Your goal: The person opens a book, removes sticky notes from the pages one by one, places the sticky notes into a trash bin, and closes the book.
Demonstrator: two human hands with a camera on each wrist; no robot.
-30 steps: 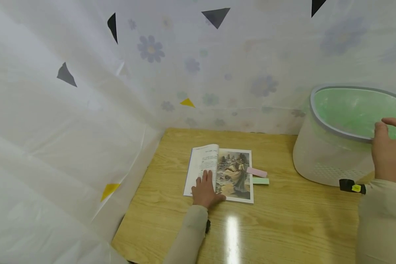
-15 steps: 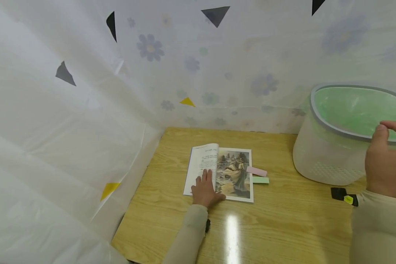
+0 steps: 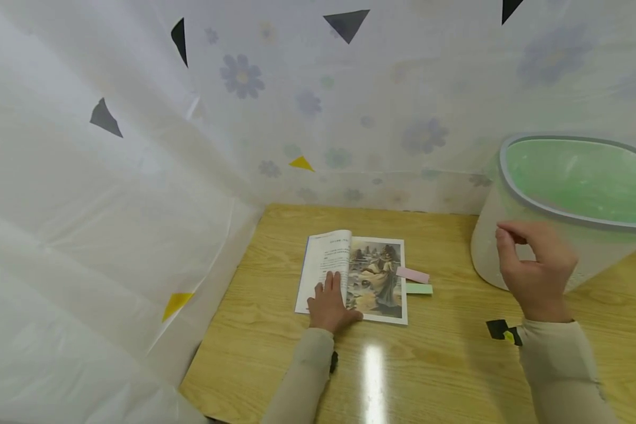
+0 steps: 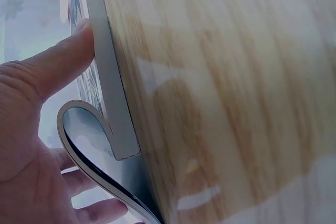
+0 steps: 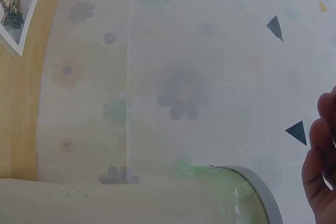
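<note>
At the right of the head view, upright on the wooden table [image 3: 429, 365], a pale bin [image 3: 489, 241] with a grey rim [image 3: 535, 206] and a green lining [image 3: 588, 176]; bottom of the inside hidden. In front of its wall, the right hand [image 3: 543, 277], tips of thumb and index finger drawn close in a loop; whether around anything small, cannot tell. Lower centre, on the table, the spread book [image 3: 373, 280]: text at left, painted figure at right, a pink tab [image 3: 413, 275] and a green tab [image 3: 420, 289] jutting past the right edge. Over its lower half, the left hand [image 3: 330, 309], fingers fanned wide on the left page, thumb out toward the right. Bottom centre, a bright streak [image 3: 373, 383]. Behind and at left, pale sheeting [image 3: 58, 188], scattered with dark triangles [image 3: 348, 25] and yellow triangles [image 3: 301, 165].
</note>
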